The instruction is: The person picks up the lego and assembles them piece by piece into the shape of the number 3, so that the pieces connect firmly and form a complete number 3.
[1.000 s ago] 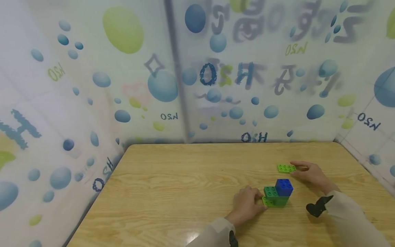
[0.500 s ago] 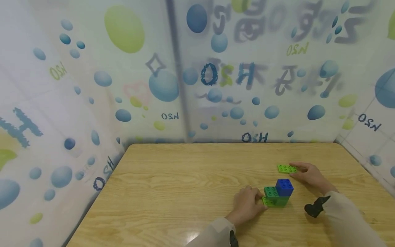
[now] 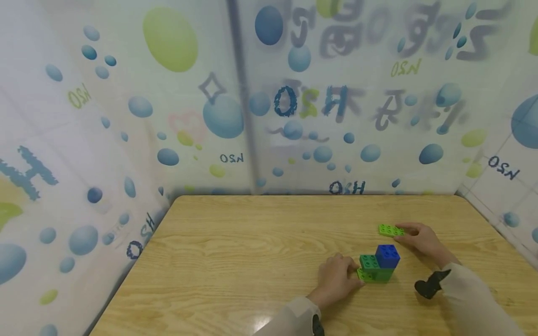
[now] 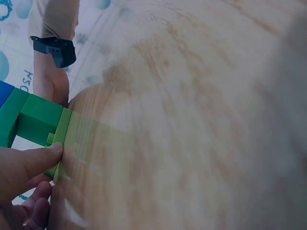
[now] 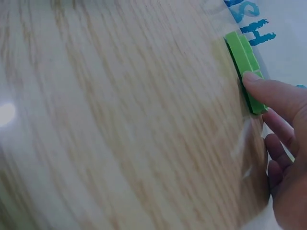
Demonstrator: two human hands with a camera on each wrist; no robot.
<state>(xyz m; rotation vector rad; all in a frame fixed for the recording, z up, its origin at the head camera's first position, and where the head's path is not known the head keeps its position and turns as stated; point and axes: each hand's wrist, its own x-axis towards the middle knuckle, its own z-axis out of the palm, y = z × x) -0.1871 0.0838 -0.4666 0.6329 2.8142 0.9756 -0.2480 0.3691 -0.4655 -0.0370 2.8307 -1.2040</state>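
Observation:
My left hand (image 3: 337, 279) pinches the left end of a flat lime-green brick (image 4: 62, 127) at the bottom of a small stack. On that base sit green bricks (image 3: 370, 262), with a blue brick (image 3: 387, 256) on top at the right. Farther back, my right hand (image 3: 422, 239) pinches the right end of a separate flat lime-green brick (image 3: 389, 230), studs up. In the right wrist view the thumb lies along the near side of this lime brick (image 5: 242, 55), and the other fingers curl behind it.
Both hands work over a wooden table (image 3: 235, 261), toward its right side. Walls printed with blue and green drops (image 3: 222, 116) stand behind the table and along both sides. Each wrist wears a black camera (image 3: 428, 284).
The right hand and its lime-green brick have stayed nearly in place, with a very slight shift. The left hand and the stack look unchanged.

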